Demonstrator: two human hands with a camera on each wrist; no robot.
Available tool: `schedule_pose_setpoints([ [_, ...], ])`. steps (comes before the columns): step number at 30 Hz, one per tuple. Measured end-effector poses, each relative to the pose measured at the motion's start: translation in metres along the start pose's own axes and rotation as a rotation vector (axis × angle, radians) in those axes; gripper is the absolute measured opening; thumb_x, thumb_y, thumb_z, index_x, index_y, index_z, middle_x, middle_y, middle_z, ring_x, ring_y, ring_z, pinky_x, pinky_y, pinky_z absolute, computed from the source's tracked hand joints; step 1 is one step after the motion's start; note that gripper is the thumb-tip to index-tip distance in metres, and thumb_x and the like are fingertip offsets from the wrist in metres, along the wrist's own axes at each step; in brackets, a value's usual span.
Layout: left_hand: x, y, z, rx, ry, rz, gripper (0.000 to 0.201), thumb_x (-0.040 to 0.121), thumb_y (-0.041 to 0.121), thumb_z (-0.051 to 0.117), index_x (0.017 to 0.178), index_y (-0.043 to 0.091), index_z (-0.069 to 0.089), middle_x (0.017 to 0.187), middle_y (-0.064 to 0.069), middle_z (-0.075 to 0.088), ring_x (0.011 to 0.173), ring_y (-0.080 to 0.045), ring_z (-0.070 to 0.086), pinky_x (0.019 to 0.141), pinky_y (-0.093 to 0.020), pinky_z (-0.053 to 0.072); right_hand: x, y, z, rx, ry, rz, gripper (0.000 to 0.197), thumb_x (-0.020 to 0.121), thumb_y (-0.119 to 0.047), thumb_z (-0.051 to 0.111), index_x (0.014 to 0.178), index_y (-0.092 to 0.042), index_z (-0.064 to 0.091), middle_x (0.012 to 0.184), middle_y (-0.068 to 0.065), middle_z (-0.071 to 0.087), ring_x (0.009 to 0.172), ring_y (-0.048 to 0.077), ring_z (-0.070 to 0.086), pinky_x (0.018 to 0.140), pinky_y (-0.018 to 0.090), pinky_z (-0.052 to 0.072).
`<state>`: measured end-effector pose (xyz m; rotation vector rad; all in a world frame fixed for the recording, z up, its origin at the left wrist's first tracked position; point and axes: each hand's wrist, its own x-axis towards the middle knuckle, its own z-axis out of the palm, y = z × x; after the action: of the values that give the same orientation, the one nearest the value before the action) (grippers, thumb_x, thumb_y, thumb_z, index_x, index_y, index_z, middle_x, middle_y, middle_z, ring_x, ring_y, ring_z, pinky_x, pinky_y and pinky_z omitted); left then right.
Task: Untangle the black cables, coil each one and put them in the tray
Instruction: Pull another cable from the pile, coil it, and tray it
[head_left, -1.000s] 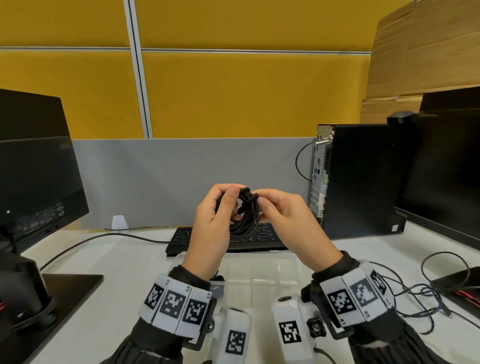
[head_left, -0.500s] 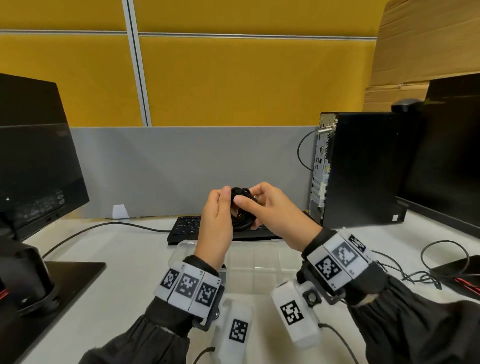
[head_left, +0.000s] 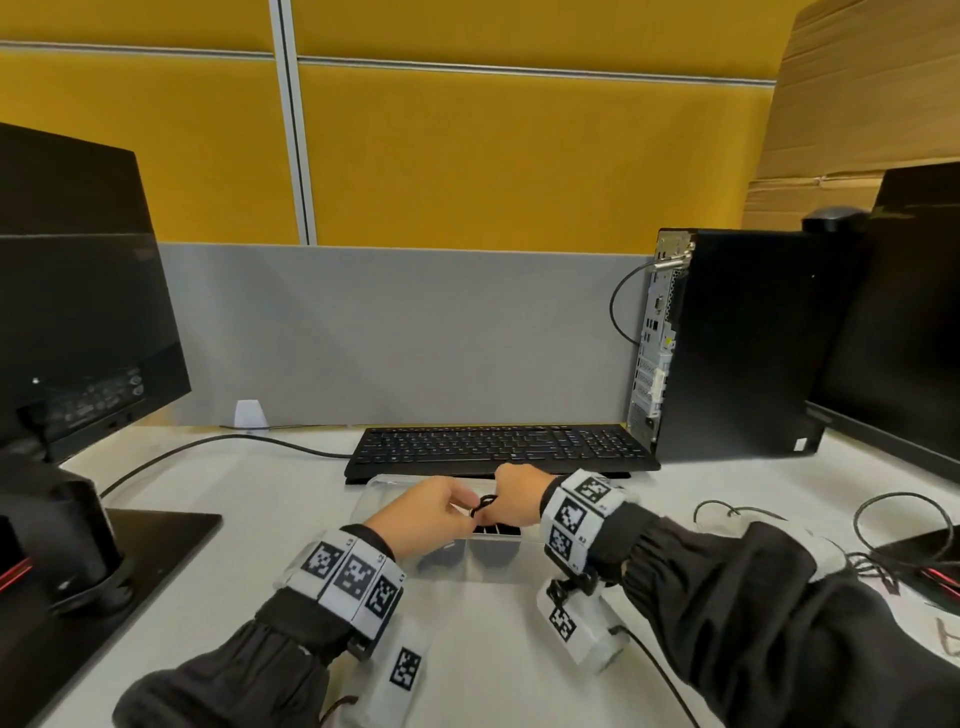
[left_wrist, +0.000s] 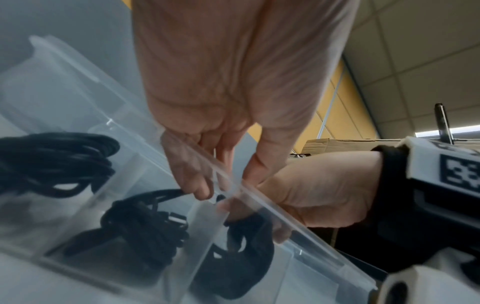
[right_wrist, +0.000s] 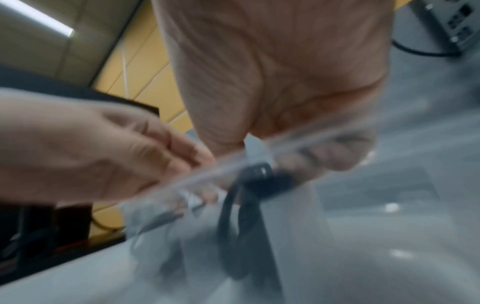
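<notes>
Light: even, bright, overhead; ceiling strip light (right_wrist: 44, 19) visible, right wrist view | Shadows: soft, faint on desk (head_left: 270, 499) | Head view: sharp centre, wide-angle bending at edges | Left wrist view: mild blur, glare on tray (left_wrist: 259, 197) rim | Right wrist view: heavy motion blur, hazy.

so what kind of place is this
Most likely an office desk in a partitioned workstation: a black keyboard, a tower PC and a monitor stand on a white desk backed by a yellow and grey divider panel.

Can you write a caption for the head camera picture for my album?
Both hands lower a coiled black cable into the clear tray by the keyboard.
</notes>
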<state>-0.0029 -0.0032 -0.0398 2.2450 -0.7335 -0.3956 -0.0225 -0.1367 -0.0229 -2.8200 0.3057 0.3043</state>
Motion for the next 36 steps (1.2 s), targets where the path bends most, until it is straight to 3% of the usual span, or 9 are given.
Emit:
schedule_pose_setpoints([
  [5,0.001,-0.005,0.001,0.127,-0.004,-0.007,0.024,0.091,0.015,0.051,0.11,0.019,0.063,0.106,-0.004,0.066,0.095,-0.018,0.061,0.09,-0.03,0.05,0.003,-0.001,0.005,-0.081,0.051,0.032,0.038,0.089,-0.039,0.059,0.07,-0.009,0.045,0.068,0.003,0.047,0.067,0.019,0.049,0.054,0.025,0.039],
  [8,0.002,-0.006,0.001,0.161,0.007,0.0,0.021,0.091,0.016,0.05,0.105,0.021,0.064,0.107,-0.004,0.066,0.09,-0.015,0.059,0.088,-0.029,0.049,0.001,-0.001,0.009,-0.18,0.105,0.036,0.045,0.089,-0.045,0.057,0.107,-0.004,0.059,0.104,0.012,0.058,0.099,0.026,0.049,0.08,0.036,0.048],
  [10,0.003,-0.005,0.002,0.17,0.023,0.007,0.018,0.091,0.014,0.049,0.097,0.024,0.063,0.106,-0.005,0.066,0.092,-0.016,0.059,0.087,-0.029,0.049,-0.001,-0.003,0.014,-0.258,0.178,0.018,0.048,0.088,-0.045,0.058,0.12,-0.008,0.057,0.131,0.013,0.042,0.125,0.028,0.033,0.094,0.042,0.044],
  [12,0.004,-0.004,0.003,0.168,0.034,0.006,0.018,0.091,0.013,0.049,0.099,0.022,0.062,0.104,-0.004,0.064,0.093,-0.016,0.059,0.086,-0.028,0.049,-0.002,-0.005,0.016,-0.278,0.243,-0.006,0.046,0.088,-0.042,0.06,0.12,-0.008,0.058,0.138,0.01,0.031,0.131,0.028,0.026,0.095,0.04,0.043],
  [18,0.006,-0.003,0.006,0.201,0.054,0.008,0.027,0.093,0.016,0.049,0.118,0.013,0.059,0.104,-0.003,0.062,0.09,-0.015,0.057,0.085,-0.026,0.048,0.0,-0.009,0.016,-0.228,0.173,-0.042,0.033,0.091,-0.028,0.059,0.113,-0.002,0.057,0.115,0.014,0.06,0.106,0.029,0.059,0.082,0.034,0.048],
  [24,0.008,-0.007,0.005,0.217,0.057,-0.027,0.035,0.094,0.022,0.051,0.129,0.014,0.049,0.128,-0.003,0.055,0.112,-0.016,0.055,0.096,-0.027,0.045,-0.01,-0.009,0.0,-0.249,0.048,-0.084,0.02,0.091,-0.023,0.059,0.087,-0.004,0.052,0.077,0.007,0.05,0.081,0.023,0.052,0.058,0.026,0.041],
  [28,0.008,-0.006,0.006,0.201,0.041,-0.019,0.033,0.094,0.019,0.051,0.126,0.013,0.051,0.124,-0.003,0.058,0.109,-0.015,0.055,0.096,-0.026,0.046,-0.01,-0.01,-0.003,-0.278,0.04,-0.073,0.031,0.09,-0.019,0.059,0.114,0.001,0.055,0.098,0.014,0.059,0.084,0.024,0.054,0.07,0.03,0.049],
  [30,0.008,-0.006,0.006,0.2,0.042,-0.019,0.031,0.093,0.018,0.051,0.124,0.012,0.053,0.122,-0.004,0.059,0.107,-0.016,0.056,0.095,-0.027,0.046,-0.01,-0.013,-0.002,-0.295,0.077,-0.075,0.029,0.09,-0.016,0.059,0.115,-0.001,0.055,0.107,0.015,0.061,0.094,0.028,0.06,0.083,0.036,0.05],
  [36,0.006,-0.007,0.006,0.204,0.051,-0.026,0.028,0.092,0.018,0.051,0.12,0.012,0.055,0.12,-0.006,0.06,0.103,-0.017,0.057,0.092,-0.027,0.047,-0.011,-0.018,0.012,-0.317,0.166,-0.056,0.028,0.093,-0.015,0.053,0.118,-0.004,0.055,0.12,0.015,0.058,0.109,0.031,0.059,0.083,0.036,0.048],
])
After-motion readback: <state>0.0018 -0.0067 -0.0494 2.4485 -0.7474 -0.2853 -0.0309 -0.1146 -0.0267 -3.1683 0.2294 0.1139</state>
